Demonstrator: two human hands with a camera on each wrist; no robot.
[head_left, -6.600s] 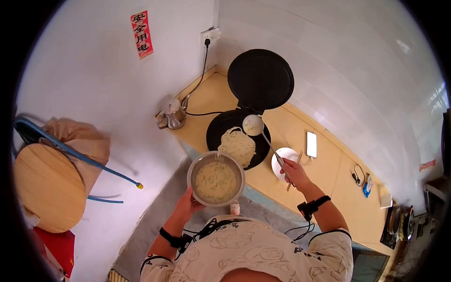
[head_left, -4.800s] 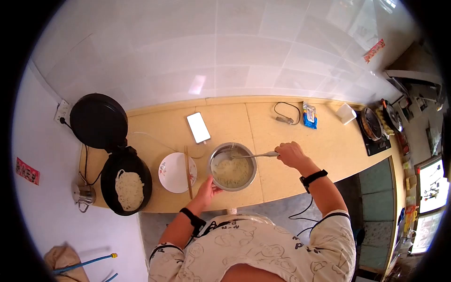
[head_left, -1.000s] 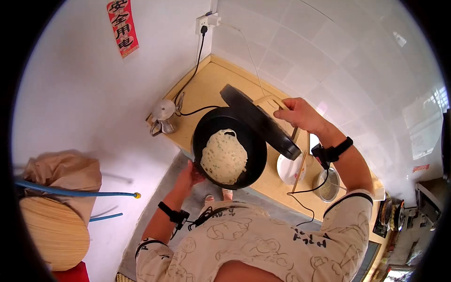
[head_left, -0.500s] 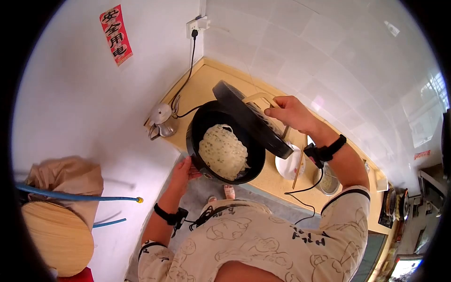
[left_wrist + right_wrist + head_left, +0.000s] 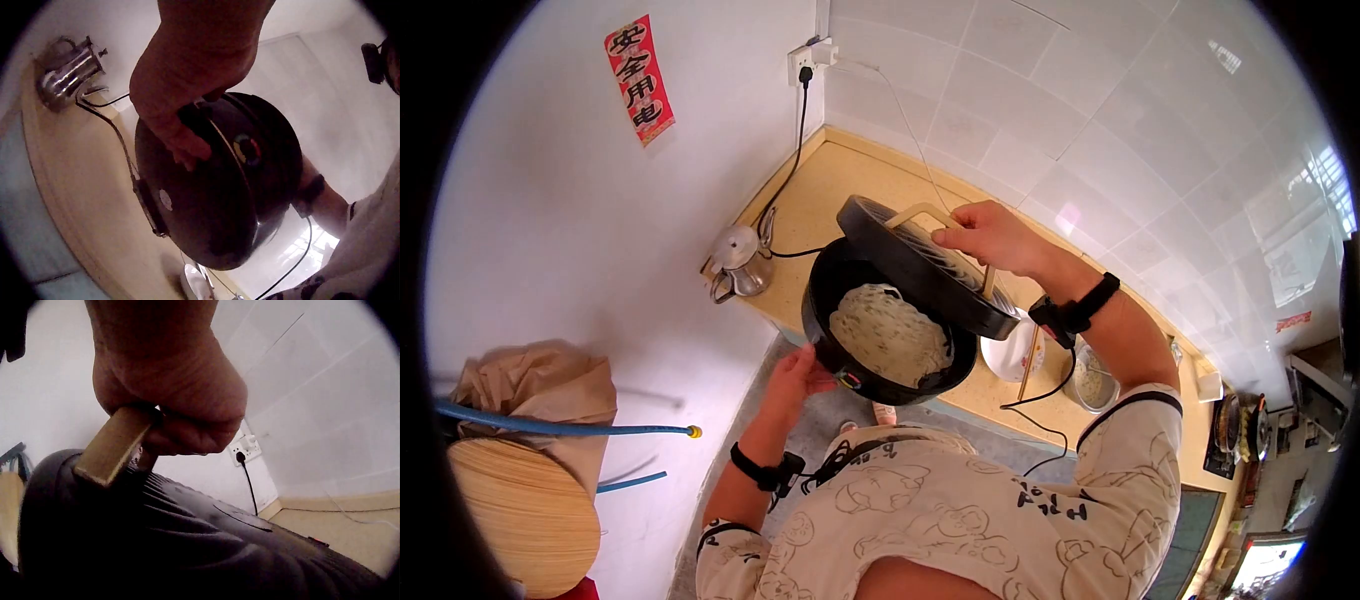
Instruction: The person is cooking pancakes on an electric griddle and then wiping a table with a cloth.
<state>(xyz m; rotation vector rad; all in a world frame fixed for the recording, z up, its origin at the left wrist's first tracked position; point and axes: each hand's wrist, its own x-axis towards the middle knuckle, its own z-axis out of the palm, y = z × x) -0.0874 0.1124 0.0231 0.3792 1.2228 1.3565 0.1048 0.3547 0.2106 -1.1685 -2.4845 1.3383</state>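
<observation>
My right hand [image 5: 992, 237] grips the beige handle [image 5: 112, 450] of the black lid [image 5: 920, 285] of an electric griddle, holding that lid half lowered. My left hand [image 5: 795, 374] holds the near edge of the griddle's base [image 5: 818, 335]. In the left wrist view, its fingers [image 5: 194, 150] lie against the underside of the base, which is tilted up off the counter. A pale round of batter [image 5: 885, 330] with green flecks spreads inside the base; the lid covers part of the pan's far side.
On the counter [image 5: 810, 200], a metal teapot [image 5: 742, 262] stands left of the griddle. To the right are a white plate [image 5: 1000, 358] with chopsticks [image 5: 1030, 365], and a metal bowl [image 5: 1092, 380] of batter. A black cord [image 5: 798, 150] runs to the wall socket [image 5: 803, 65].
The bowl and ladle have left my hands; the bowl is on the counter. My right hand has brought the lid down from upright. My left hand has tilted the base, and the batter has shifted rightward.
</observation>
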